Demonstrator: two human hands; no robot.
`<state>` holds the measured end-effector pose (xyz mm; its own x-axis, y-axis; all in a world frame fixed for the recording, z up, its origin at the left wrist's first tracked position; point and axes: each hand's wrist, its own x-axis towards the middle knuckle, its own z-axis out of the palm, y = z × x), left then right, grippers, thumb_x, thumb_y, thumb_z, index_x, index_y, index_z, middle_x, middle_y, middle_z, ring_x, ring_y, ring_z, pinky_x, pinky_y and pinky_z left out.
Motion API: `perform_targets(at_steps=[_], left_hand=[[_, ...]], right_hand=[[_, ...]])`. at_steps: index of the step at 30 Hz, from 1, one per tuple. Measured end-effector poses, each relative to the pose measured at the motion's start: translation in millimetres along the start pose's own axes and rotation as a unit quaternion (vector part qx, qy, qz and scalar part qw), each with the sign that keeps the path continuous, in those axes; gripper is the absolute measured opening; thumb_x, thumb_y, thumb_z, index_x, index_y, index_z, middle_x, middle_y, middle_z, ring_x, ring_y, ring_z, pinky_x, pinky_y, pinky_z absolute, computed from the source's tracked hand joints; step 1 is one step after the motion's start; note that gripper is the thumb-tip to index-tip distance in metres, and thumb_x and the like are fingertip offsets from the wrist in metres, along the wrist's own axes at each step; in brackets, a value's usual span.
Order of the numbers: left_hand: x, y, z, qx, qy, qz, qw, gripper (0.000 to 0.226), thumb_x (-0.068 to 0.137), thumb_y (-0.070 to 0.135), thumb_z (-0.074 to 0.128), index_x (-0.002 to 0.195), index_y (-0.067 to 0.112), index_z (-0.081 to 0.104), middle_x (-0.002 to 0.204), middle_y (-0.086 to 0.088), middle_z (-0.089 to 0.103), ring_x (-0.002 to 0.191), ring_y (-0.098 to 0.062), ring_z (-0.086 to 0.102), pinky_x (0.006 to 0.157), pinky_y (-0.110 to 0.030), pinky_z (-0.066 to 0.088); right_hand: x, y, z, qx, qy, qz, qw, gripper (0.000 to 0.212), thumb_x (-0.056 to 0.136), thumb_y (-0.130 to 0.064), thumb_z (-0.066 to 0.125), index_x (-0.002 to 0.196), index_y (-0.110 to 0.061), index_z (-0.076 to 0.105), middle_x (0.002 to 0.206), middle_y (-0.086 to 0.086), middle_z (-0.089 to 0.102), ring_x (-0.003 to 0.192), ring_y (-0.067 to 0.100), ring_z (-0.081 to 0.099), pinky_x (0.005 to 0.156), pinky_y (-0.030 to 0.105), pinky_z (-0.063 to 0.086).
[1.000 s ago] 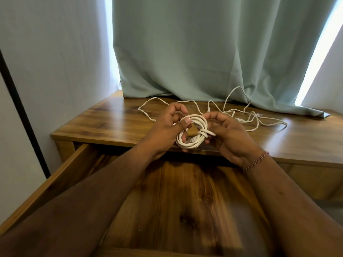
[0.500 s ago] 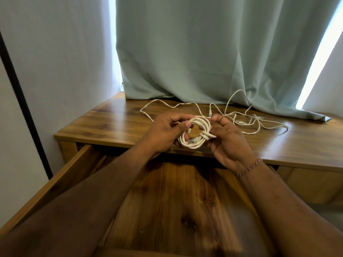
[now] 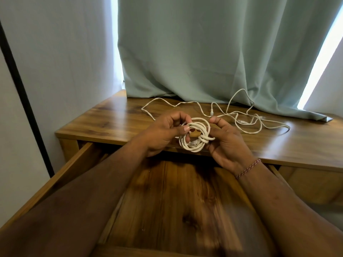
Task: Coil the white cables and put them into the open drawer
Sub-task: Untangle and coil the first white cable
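Both hands, left hand [image 3: 163, 132] & right hand [image 3: 227, 143], grip the coiled white cable bundle [image 3: 194, 137], tail being tucked; next prob drop into near open wooden drawer [image 3: 167, 201].

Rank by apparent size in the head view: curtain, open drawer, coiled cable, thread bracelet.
1. Curtain, largest.
2. Open drawer, though nearness to the camera enlarges it.
3. Coiled cable, held in both hands.
4. Thread bracelet, smallest.
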<state>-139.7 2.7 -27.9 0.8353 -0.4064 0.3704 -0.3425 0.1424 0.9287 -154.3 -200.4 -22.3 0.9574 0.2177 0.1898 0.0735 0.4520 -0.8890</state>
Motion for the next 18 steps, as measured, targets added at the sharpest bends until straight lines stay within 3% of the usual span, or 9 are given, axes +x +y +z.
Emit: perform_targets(at_steps=[4,8,13,16,18], left_hand=[[3,1,11,-0.060,0.036,-0.025,0.997,0.016,0.102,0.005,0.055,0.105,0.014,0.068,0.094,-0.013,0.066,0.072,-0.016,0.062,0.072,-0.037,0.055],[7,0,25,-0.091,0.083,-0.013,0.992,0.006,0.100,0.015,0.064,0.098,0.013,0.069,0.096,-0.015,0.071,0.081,-0.024,0.068,0.075,-0.038,0.058],[6,-4,26,-0.008,0.113,0.010,0.994,0.005,0.100,0.014,0.065,0.098,0.016,0.069,0.095,-0.010,0.073,0.081,-0.021,0.069,0.073,-0.035,0.061],[6,-7,29,0.039,0.135,0.022,0.990,0.006,0.102,0.018,0.063,0.098,0.017,0.067,0.095,-0.012,0.072,0.078,-0.026,0.065,0.070,-0.037,0.058],[7,-7,30,0.045,0.142,0.021,0.989,0.007,0.103,0.019,0.062,0.097,0.017,0.066,0.093,-0.014,0.071,0.074,-0.031,0.061,0.064,-0.036,0.056]], right_hand=[[0,0,4,-0.003,0.016,-0.003,1.000,0.023,0.095,0.007,0.058,0.110,-0.010,0.054,0.089,0.013,0.075,0.080,0.026,0.071,0.074,0.042,0.061],[1,1,8,0.004,0.027,-0.012,1.000,0.022,0.095,0.007,0.059,0.110,-0.009,0.055,0.087,0.014,0.074,0.078,0.026,0.071,0.077,0.045,0.060],[2,5,9,0.006,0.058,-0.005,0.998,0.025,0.095,0.008,0.058,0.113,-0.009,0.055,0.087,0.015,0.075,0.077,0.027,0.073,0.082,0.049,0.060],[3,8,11,0.014,0.073,0.017,0.997,0.023,0.095,0.009,0.057,0.108,-0.011,0.055,0.094,0.018,0.075,0.083,0.031,0.073,0.092,0.059,0.054],[3,5,11,0.008,0.066,0.023,0.998,0.022,0.096,0.008,0.058,0.108,-0.011,0.056,0.092,0.017,0.075,0.083,0.030,0.073,0.091,0.058,0.056]])
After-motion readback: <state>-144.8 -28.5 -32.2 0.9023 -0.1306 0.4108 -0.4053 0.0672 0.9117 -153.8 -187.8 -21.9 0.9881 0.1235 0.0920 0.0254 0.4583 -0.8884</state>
